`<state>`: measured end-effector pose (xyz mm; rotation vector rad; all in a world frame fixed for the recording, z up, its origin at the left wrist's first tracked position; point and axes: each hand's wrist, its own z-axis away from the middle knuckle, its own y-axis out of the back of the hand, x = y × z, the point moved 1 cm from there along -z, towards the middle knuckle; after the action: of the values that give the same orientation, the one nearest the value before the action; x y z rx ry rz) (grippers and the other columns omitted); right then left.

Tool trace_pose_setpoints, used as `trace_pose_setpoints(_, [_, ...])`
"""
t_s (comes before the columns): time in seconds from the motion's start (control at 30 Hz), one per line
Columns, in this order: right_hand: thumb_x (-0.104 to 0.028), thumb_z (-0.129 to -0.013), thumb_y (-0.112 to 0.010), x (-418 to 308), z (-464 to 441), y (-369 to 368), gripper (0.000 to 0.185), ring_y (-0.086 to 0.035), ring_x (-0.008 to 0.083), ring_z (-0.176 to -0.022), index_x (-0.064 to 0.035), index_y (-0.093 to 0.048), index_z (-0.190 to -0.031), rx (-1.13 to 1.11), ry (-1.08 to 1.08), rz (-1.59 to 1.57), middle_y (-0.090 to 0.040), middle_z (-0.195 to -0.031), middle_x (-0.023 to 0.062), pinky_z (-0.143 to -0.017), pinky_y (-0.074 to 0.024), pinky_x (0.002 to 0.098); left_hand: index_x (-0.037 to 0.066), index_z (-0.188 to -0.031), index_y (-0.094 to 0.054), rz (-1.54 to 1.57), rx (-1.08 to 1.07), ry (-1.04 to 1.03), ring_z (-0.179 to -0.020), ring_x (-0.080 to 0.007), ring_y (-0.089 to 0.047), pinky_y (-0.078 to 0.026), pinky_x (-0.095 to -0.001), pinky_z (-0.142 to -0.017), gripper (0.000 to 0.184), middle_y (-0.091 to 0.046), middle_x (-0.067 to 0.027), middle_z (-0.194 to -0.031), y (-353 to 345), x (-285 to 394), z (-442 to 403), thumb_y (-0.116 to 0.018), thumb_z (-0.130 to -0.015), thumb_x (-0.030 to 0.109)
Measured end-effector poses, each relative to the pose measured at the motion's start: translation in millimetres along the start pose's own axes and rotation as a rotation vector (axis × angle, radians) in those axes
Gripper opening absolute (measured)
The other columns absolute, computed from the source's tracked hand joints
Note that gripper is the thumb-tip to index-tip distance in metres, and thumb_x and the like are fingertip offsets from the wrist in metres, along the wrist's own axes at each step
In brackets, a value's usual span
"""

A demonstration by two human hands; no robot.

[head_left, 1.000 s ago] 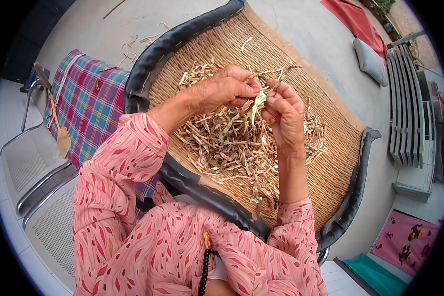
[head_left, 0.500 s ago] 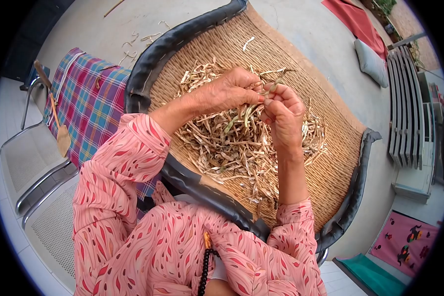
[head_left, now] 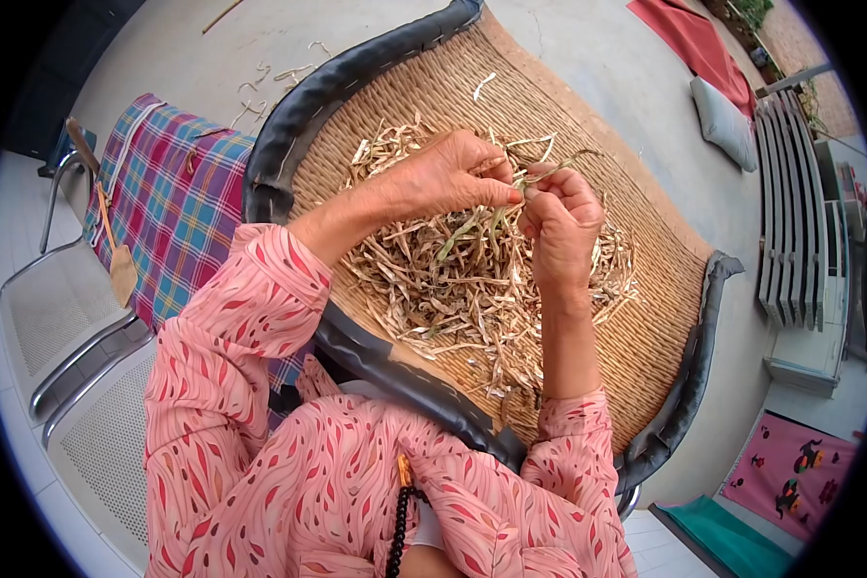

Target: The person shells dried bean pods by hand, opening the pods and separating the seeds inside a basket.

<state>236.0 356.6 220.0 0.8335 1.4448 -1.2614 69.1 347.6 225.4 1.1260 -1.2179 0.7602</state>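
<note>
Green and thin, a pod sits between our hands, pinched in the fingertips of our left hand and our right hand, both drawn narrow. Under them we have a heap of dry husks on a woven mat that spreads out past both hands. We judge this one pod unfinished, as our fingers are on it; how far it is opened we cannot tell. Nor can we say how much of the heap is done; one pale husk lies apart, beyond our fingers.
</note>
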Motion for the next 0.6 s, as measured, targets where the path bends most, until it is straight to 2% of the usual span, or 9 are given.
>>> trace_pose_setpoints(0.07, [0.007, -0.075, -0.049, 1, 1, -2, 0.019, -0.044, 0.0043, -0.052, 0.0041, -0.056, -0.093, 0.004, -0.005, -0.005, -0.054, -0.074, 0.0026, -0.042, -0.0360, 0.0179, 0.004, -0.076, -0.060, 0.043, -0.078, 0.039, -0.049, -0.0015, -0.034, -0.027, -0.0200, -0.042, 0.020, -0.046, 0.0060, -0.059, 1, -1, 1, -0.062, -0.085, 0.022])
trace_pose_setpoints(0.17, [0.008, -0.074, -0.049, 0, 1, -3, 0.020, -0.041, 0.0038, -0.051, 0.0044, -0.055, -0.093, 0.020, -0.053, -0.059, -0.052, -0.071, 0.0015, -0.042, -0.0350, 0.0186, 0.004, -0.076, -0.059, 0.118, -0.077, 0.040, -0.049, -0.0010, -0.035, -0.027, -0.0195, -0.042, 0.015, -0.045, 0.0063, -0.058, 1, -3, 0, -0.060, -0.085, 0.016])
trace_pose_setpoints(0.27, [0.009, -0.074, -0.048, 2, -2, 1, 0.021, -0.036, 0.0037, -0.049, 0.0041, -0.055, -0.093, 0.003, -0.112, -0.185, -0.049, -0.069, 0.0002, -0.043, -0.0334, 0.0196, 0.004, -0.078, -0.058, 0.356, -0.070, 0.128, -0.048, -0.0010, -0.035, -0.027, -0.0183, -0.041, 0.011, -0.044, 0.0065, -0.057, -3, -1, 2, -0.057, -0.085, 0.012])
trace_pose_setpoints(0.33, [0.009, -0.074, -0.048, 6, -3, 3, 0.022, -0.034, 0.0039, -0.048, 0.0037, -0.055, -0.093, -0.003, -0.148, -0.223, -0.048, -0.068, -0.0003, -0.043, -0.0325, 0.0201, 0.003, -0.078, -0.057, 0.391, -0.084, 0.181, -0.047, -0.0012, -0.036, -0.027, -0.0178, -0.041, 0.010, -0.044, 0.0064, -0.057, -4, 0, 2, -0.056, -0.085, 0.011])
trace_pose_setpoints(0.47, [0.008, -0.075, -0.048, 14, -7, 13, 0.022, -0.035, 0.0041, -0.048, 0.0025, -0.055, -0.095, -0.125, -0.194, -0.359, -0.048, -0.070, -0.0002, -0.044, -0.0329, 0.0200, 0.004, -0.079, -0.055, 0.512, -0.117, 0.231, -0.047, -0.0016, -0.036, -0.027, -0.0174, -0.041, 0.009, -0.043, 0.0060, -0.057, -3, -1, 2, -0.055, -0.086, 0.009])
trace_pose_setpoints(0.53, [0.006, -0.077, -0.051, 14, -9, 14, 0.020, -0.037, 0.0043, -0.049, 0.0020, -0.055, -0.096, -0.184, -0.178, -0.372, -0.049, -0.071, -0.0005, -0.044, -0.0345, 0.0197, 0.004, -0.080, -0.055, 0.438, -0.057, 0.187, -0.047, -0.0015, -0.036, -0.027, -0.0172, -0.041, 0.008, -0.042, 0.0058, -0.058, -3, 3, 3, -0.055, -0.086, 0.009])
trace_pose_setpoints(0.6, [0.001, -0.079, -0.055, 8, -5, 7, 0.019, -0.040, 0.0044, -0.051, 0.0020, -0.054, -0.098, -0.135, -0.142, -0.301, -0.050, -0.072, -0.0001, -0.045, -0.0370, 0.0198, 0.004, -0.080, -0.054, 0.326, 0.017, 0.086, -0.048, -0.0014, -0.036, -0.027, -0.0171, -0.041, 0.007, -0.043, 0.0055, -0.059, -3, 2, 2, -0.056, -0.086, 0.008])
